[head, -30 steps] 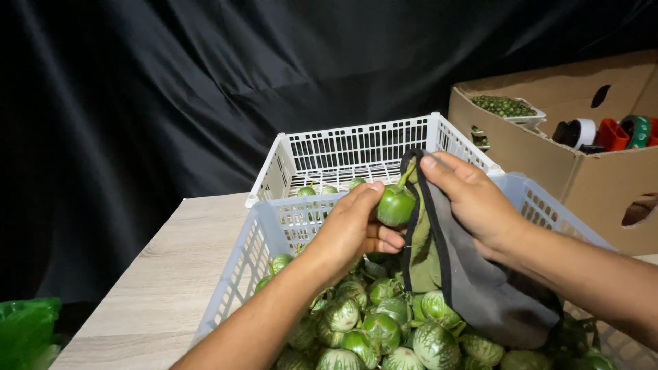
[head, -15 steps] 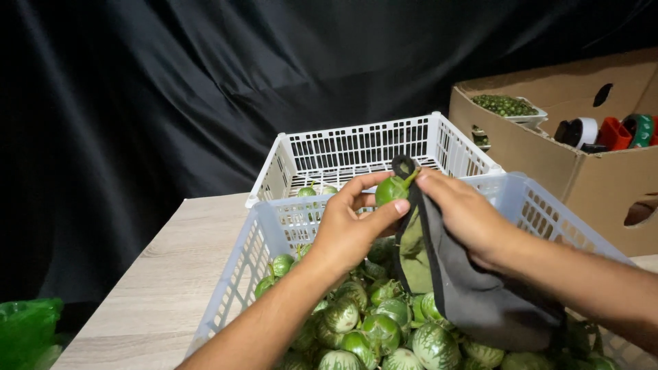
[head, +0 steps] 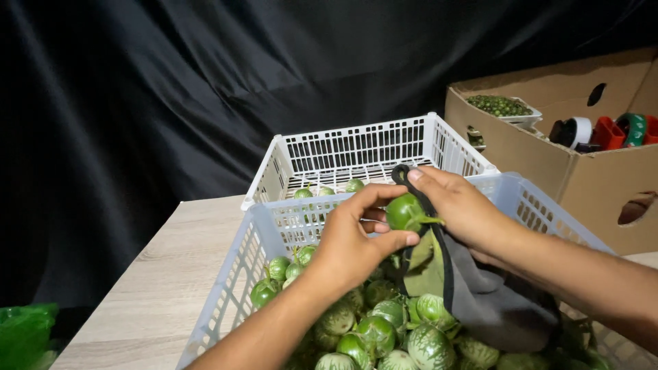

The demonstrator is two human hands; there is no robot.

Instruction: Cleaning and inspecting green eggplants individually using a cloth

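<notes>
My left hand [head: 356,236] grips a small round green eggplant [head: 403,211] between thumb and fingers, above the near white basket [head: 233,274]. My right hand [head: 459,205] holds a grey and olive cloth [head: 480,294] with a black edge against the eggplant's stem side. The cloth drapes down onto the pile of several green striped eggplants [head: 384,329] filling the near basket. Behind it stands a second white basket [head: 363,147] with a few eggplants [head: 329,190] on its floor.
A cardboard box [head: 589,178] at the right holds a tray of small green produce [head: 499,105] and rolls of tape [head: 603,131]. A green plastic bag [head: 24,336] lies at the lower left. Black curtain hangs behind the wooden table [head: 157,281].
Both hands with the eggplant and cloth rose slightly, then came back down a little; my right fingers now pinch the cloth's black edge over the eggplant's top.
</notes>
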